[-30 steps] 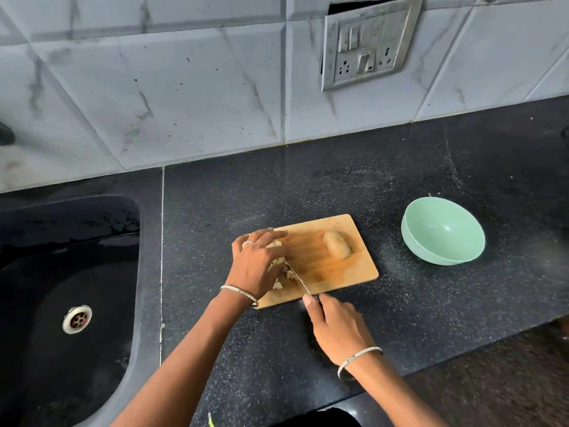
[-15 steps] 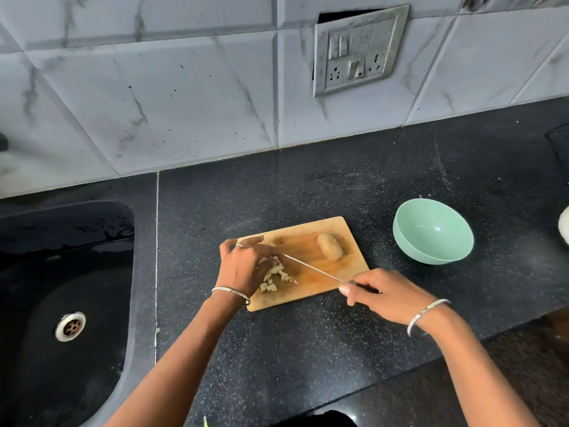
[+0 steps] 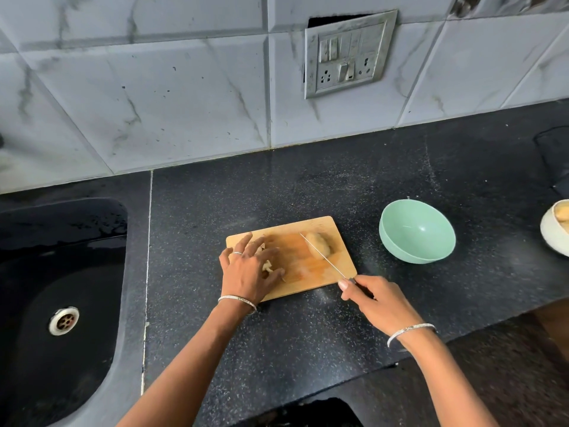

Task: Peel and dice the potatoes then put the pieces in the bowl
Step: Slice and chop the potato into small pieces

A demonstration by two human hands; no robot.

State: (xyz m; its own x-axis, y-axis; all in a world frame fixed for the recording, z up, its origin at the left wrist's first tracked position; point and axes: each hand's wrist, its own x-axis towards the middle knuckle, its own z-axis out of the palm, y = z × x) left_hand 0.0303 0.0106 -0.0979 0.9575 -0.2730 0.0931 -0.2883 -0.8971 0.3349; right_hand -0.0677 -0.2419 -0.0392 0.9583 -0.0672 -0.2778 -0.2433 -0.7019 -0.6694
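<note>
A wooden cutting board [image 3: 308, 278] lies on the black counter. A peeled potato piece [image 3: 320, 243] sits at its far right. Diced potato bits [image 3: 267, 266] lie at the board's left, mostly hidden under my left hand [image 3: 251, 269], which rests over them with fingers spread and relaxed. My right hand [image 3: 374, 298] grips the knife [image 3: 321, 257] by its handle just off the board's near right corner. The thin blade slants up-left across the board and touches the near side of the potato piece. A mint green bowl [image 3: 400, 254] stands to the right of the board, with nothing inside.
A black sink [image 3: 61, 272] with a steel drain lies at the left. A white bowl [image 3: 554, 235] holding potatoes shows at the right edge. The counter's front edge [image 3: 462, 337] runs just below my right wrist. A tiled wall with a switch plate [image 3: 348, 53] stands behind.
My right hand swung the knife from the diced pile to the right, so the blade now lies by the potato piece. My left hand spread flatter over the diced bits.
</note>
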